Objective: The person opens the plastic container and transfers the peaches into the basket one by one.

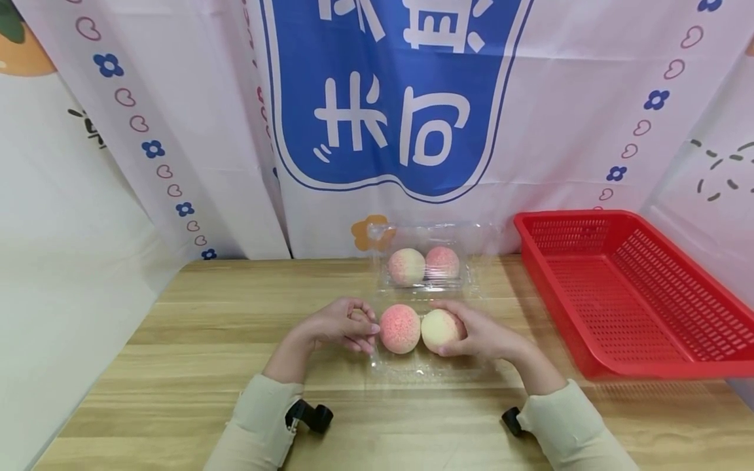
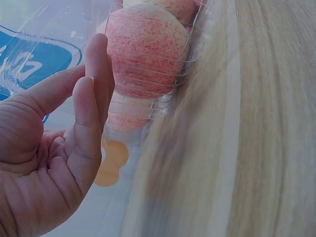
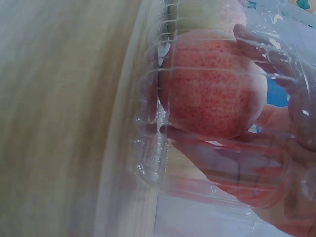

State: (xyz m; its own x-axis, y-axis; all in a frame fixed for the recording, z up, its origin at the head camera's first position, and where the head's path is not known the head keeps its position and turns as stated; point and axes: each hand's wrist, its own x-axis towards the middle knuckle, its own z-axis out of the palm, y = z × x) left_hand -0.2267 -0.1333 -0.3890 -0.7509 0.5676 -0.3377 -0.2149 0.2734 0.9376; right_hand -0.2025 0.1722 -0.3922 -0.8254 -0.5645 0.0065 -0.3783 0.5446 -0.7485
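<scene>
Clear plastic packaging (image 1: 427, 373) lies in front of me with two round pink-and-cream peaches in its near part. My right hand (image 1: 480, 332) curls round the right peach (image 1: 438, 329), thumb on the near side and fingers on the far side. Through the ribbed clear wall, the right wrist view shows that peach (image 3: 212, 84) between the fingers. My left hand (image 1: 344, 325) is beside the left peach (image 1: 400, 329), fingers loosely bent, with its fingertips at the packaging's left edge. In the left wrist view, the left hand (image 2: 74, 133) holds nothing.
Behind, two more peaches, one blushed cream (image 1: 406, 267) and one pinker (image 1: 442, 263), sit under clear plastic. A red perforated basket (image 1: 565, 314) stands at the right on the wooden table (image 1: 206, 353). A printed cloth (image 1: 559, 131) hangs along the table's back edge.
</scene>
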